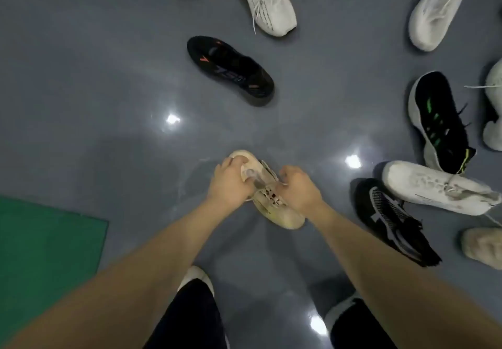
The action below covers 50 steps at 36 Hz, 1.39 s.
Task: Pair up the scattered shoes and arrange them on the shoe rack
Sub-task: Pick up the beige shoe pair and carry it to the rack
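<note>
Both hands' fingers [239, 162] curl round the beige shoe [274, 207].

Indoor room: glossy grey floor [81, 90], green mat [40, 245].

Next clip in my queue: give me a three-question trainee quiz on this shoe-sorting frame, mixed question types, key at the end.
1. True or false: both hands grip the beige sneaker.
2. Which accent colour marks the black sneaker lying alone mid-floor? A green, B orange, C blue.
3. Fill in: a ___ mat lies at the lower left of the view.

Key: 1 true, the left hand near one end, the right hand at the laces. 2 B. 3 green.
</note>
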Tool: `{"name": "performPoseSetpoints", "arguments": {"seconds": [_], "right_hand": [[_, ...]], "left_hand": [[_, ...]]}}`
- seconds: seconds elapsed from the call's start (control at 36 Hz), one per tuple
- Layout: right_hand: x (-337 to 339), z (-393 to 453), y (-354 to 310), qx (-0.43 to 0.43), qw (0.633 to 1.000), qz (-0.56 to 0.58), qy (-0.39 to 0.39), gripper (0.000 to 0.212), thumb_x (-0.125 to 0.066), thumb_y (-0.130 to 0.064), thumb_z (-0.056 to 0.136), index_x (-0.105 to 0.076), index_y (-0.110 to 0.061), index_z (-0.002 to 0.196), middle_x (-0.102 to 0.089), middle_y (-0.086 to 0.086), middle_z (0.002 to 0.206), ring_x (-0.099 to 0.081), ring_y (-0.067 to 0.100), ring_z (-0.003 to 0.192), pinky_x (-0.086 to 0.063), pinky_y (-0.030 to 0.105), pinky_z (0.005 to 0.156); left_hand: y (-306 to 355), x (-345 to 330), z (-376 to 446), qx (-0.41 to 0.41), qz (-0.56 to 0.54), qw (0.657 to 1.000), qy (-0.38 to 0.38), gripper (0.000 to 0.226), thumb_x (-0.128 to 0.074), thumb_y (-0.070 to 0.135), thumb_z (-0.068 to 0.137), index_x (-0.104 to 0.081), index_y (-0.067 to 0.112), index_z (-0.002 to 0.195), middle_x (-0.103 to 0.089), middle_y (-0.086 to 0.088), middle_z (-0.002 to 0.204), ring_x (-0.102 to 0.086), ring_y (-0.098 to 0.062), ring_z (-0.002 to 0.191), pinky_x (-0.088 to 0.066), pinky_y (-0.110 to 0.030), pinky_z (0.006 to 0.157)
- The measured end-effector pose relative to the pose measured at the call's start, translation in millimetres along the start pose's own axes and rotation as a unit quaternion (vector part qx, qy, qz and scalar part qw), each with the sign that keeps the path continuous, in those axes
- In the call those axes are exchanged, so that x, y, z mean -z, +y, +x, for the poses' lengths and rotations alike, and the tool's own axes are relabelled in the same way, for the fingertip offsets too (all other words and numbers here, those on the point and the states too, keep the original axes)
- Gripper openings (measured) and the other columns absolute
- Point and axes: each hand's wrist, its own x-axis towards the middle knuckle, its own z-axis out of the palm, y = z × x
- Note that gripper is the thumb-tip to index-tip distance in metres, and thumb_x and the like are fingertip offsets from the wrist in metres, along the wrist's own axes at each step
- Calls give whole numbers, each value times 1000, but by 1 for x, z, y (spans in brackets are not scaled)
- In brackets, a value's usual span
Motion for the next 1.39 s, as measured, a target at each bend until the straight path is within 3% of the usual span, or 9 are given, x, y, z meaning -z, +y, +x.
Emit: {"name": "performPoseSetpoints", "arguments": {"seconds": [0.14,0.31,0.42,0.47,0.58,0.72,0.89,1.17,1.39], "right_hand": [[-39,38,3,7,993,-112,21,41,-54,-36,90,-47,-9,120,-51,12,123,-47,33,116,-41,40,89],[-42,41,-6,23,984,-169,49,25,-48,-17,91,-48,-12,116,-59,11,112,-56,34,103,-38,33,68],[-12,12,-13,68,977,-182,85,26,-48,-14,89,-53,-10,115,-61,11,106,-56,34,101,-39,35,73],[7,-8,-15,99,975,-158,123,24,-55,-8,83,-59,-6,107,-64,15,96,-59,36,92,-41,38,75],[48,-49,-22,122,962,-175,169,24,-74,6,52,-61,-7,67,-59,10,56,-58,31,53,-41,32,53],[104,-108,-29,113,960,-211,143,23,-49,-2,85,-59,-10,104,-63,8,96,-57,31,95,-39,38,78],[160,-171,-16,89,950,-200,222,31,-81,-1,48,-59,-16,64,-56,-2,53,-56,23,49,-42,25,45],[253,-248,33,77,953,-148,255,25,-78,-1,56,-60,-13,70,-59,1,60,-59,25,56,-41,27,47],[304,-289,74,62,967,-108,224,11,-53,-1,83,-58,-6,91,-62,12,88,-57,35,85,-42,41,66]], "left_hand": [[-18,-22,38,-39,111,993,-19,48,-51,29,93,-37,20,139,-36,1,145,-31,-25,130,-30,-36,104],[-18,-23,43,-82,179,979,-51,51,-49,26,92,-34,20,141,-33,1,148,-25,-22,136,-23,-34,106],[-2,-6,26,-138,238,961,-22,52,-50,23,91,-34,20,140,-33,2,145,-25,-19,136,-21,-30,106],[14,6,13,-173,270,947,-11,51,-50,21,91,-35,19,139,-33,2,143,-26,-20,134,-20,-30,106],[55,27,-16,-221,317,922,2,44,-46,24,94,-37,17,137,-25,-3,146,-24,-25,132,-20,-32,106],[109,44,-54,-251,352,901,-3,36,-46,25,94,-45,17,129,-36,-2,138,-30,-22,129,-23,-31,102],[179,56,-99,-294,370,881,0,30,-46,18,93,-48,17,123,-42,-1,129,-36,-22,122,-26,-30,96],[302,45,-156,-309,361,880,16,26,-50,12,89,-55,19,114,-53,3,120,-45,-19,118,-30,-30,97],[369,27,-189,-327,342,881,15,29,-47,16,91,-56,17,119,-49,-2,127,-40,-22,124,-26,-31,99]]}}
